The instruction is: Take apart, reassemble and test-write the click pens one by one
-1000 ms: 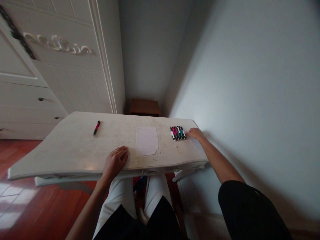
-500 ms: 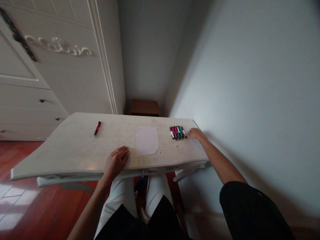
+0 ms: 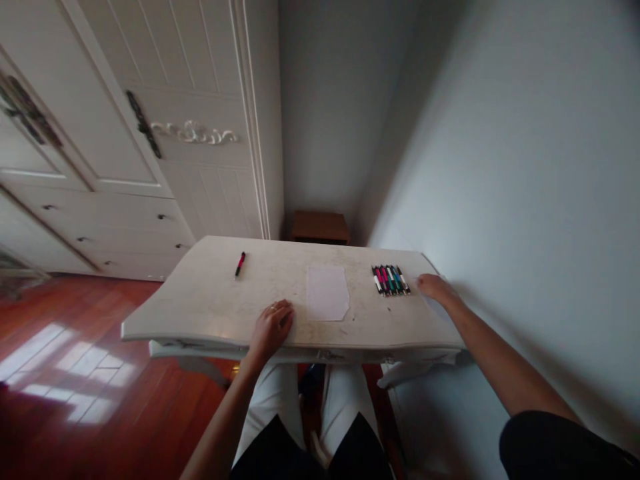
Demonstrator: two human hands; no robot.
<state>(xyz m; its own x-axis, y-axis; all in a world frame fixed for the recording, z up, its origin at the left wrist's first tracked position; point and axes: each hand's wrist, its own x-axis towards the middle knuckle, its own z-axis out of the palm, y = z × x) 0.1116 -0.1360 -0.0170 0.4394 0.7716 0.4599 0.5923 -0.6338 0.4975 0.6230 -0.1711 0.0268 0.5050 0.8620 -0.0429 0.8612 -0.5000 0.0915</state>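
My left hand [image 3: 273, 327] rests on the near part of the white desk [image 3: 215, 300], holding nothing, its fingers lying on the surface. Just right of it lies a white sheet of paper [image 3: 327, 293] with a ragged lower right corner. My right hand [image 3: 434, 287] is at the desk's right end, fingers closed at another thin sheet of paper [image 3: 438, 309], partly hidden under the hand. Left of that hand, several pens [image 3: 391, 281] in black, pink, white, teal and blue lie side by side in a row. One pink and black pen [image 3: 240, 265] lies apart at the far left.
A pale wall [image 3: 525, 167] runs close along the desk's right side. White cupboards with drawers [image 3: 120, 227] stand to the left and behind. A brown wooden box-like piece [image 3: 320, 227] sits beyond the far edge. Reddish wood floor [image 3: 135, 393] shows at left.
My view has turned left, so the desk and everything on it appear farther right. Both hands stay in nearly the same places on the desk. The pens and the middle sheet have not moved.
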